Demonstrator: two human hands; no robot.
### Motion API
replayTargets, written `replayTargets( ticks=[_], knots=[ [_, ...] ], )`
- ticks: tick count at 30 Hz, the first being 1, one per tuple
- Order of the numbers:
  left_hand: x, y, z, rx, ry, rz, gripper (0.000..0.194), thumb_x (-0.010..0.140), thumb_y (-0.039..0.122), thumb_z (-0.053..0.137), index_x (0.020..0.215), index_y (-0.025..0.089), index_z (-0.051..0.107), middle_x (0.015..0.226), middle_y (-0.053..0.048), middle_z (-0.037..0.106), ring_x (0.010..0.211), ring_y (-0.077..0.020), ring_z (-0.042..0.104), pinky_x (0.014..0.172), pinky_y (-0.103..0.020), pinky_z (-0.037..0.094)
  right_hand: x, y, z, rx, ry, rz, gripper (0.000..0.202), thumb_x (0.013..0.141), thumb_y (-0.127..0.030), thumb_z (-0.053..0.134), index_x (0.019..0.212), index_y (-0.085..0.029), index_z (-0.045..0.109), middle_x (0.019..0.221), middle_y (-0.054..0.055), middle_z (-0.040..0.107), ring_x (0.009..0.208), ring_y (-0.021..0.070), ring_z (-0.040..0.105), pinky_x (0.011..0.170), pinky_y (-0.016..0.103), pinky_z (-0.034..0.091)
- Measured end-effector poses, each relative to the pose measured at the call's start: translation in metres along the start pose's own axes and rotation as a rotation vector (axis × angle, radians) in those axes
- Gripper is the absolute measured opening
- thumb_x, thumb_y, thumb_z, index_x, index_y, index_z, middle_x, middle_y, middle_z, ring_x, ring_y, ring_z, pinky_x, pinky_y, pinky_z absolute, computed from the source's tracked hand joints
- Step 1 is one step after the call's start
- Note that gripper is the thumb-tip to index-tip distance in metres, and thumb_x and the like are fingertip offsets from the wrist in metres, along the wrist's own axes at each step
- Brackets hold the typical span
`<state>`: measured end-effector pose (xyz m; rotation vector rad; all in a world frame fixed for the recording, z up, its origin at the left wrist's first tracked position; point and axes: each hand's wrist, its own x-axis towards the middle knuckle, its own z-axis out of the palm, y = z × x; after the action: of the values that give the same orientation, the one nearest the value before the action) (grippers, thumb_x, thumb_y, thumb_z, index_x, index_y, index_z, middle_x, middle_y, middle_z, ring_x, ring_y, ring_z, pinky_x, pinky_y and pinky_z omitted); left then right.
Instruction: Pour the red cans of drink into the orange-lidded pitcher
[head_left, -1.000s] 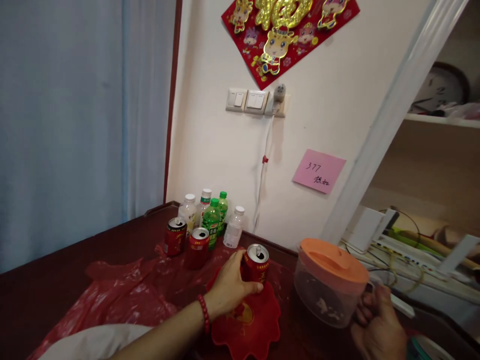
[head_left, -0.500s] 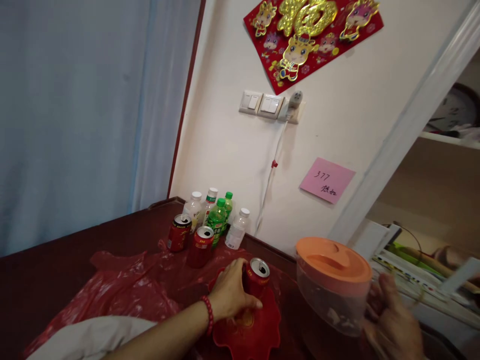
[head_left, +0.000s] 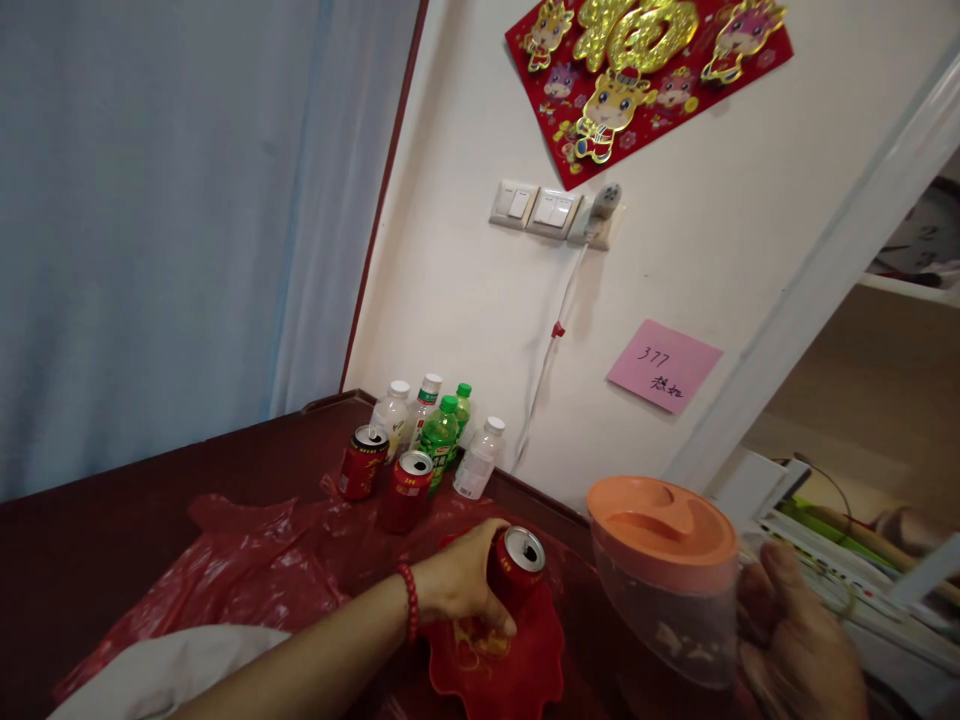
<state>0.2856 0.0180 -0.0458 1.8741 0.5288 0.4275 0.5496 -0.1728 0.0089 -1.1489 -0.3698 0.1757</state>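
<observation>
Left hand [head_left: 459,592]: your fingers are wrapped tight around the opened red aluminium drink can [head_left: 514,572], tipped toward the jug above the red scalloped plastic dish [head_left: 501,660].
Right hand [head_left: 799,650]: clamped on the handle of the clear plastic jug with the orange lid [head_left: 664,575], held just right of the can.
Grip advice: hold the can low on its body and keep its mouth clear.
Jug: steady it upright; the lid looks shut.
Table [head_left: 150,520]: the red plastic sheet [head_left: 255,570] lies under the dish; two more red cans [head_left: 386,478] stand behind.
</observation>
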Motion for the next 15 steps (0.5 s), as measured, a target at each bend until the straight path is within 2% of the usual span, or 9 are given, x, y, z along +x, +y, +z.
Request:
replayTargets(
  ticks=[3,6,11,15],
  knots=[
    [0.002,0.000,-0.005,-0.126,-0.058,-0.006,0.086,0.047,0.015,0.089,0.127,0.019,0.057,0.125,-0.007,0.067,0.119,-0.0320,0.059,0.104,-0.042,0.044,-0.012,0.003,0.001,0.024,0.034,0.074,0.052,0.058,-0.052,0.091,0.072,-0.021,0.051,0.057,-0.008,0.048,0.044,0.0084,0.046,0.037,0.018,0.040],
    [0.003,0.001,-0.005,-0.124,-0.039,-0.043,0.075,0.050,0.014,0.086,0.120,0.018,0.060,0.119,-0.006,0.069,0.115,-0.0312,0.061,0.100,-0.041,0.047,-0.021,0.004,0.003,0.027,0.007,0.098,0.051,0.060,-0.051,0.091,0.070,-0.021,0.051,0.056,-0.009,0.044,0.045,0.0074,0.044,0.036,0.016,0.036],
    [0.001,0.004,-0.003,-0.070,-0.008,-0.060,0.074,0.047,0.018,0.091,0.115,0.019,0.060,0.115,-0.006,0.070,0.114,-0.0321,0.061,0.095,-0.040,0.048,-0.024,0.001,0.001,-0.023,-0.001,0.097,0.048,0.060,-0.051,0.091,0.076,-0.021,0.057,0.060,-0.006,0.050,0.047,0.0107,0.047,0.037,0.021,0.040],
    [-0.001,0.006,-0.002,-0.062,-0.011,-0.048,0.074,0.047,0.019,0.091,0.114,0.019,0.060,0.115,-0.006,0.070,0.112,-0.0312,0.061,0.094,-0.039,0.048,-0.026,-0.003,-0.003,-0.191,0.026,0.012,0.044,0.064,-0.057,0.086,0.080,-0.023,0.063,0.063,-0.002,0.057,0.050,0.0151,0.052,0.038,0.025,0.042]
  ],
)
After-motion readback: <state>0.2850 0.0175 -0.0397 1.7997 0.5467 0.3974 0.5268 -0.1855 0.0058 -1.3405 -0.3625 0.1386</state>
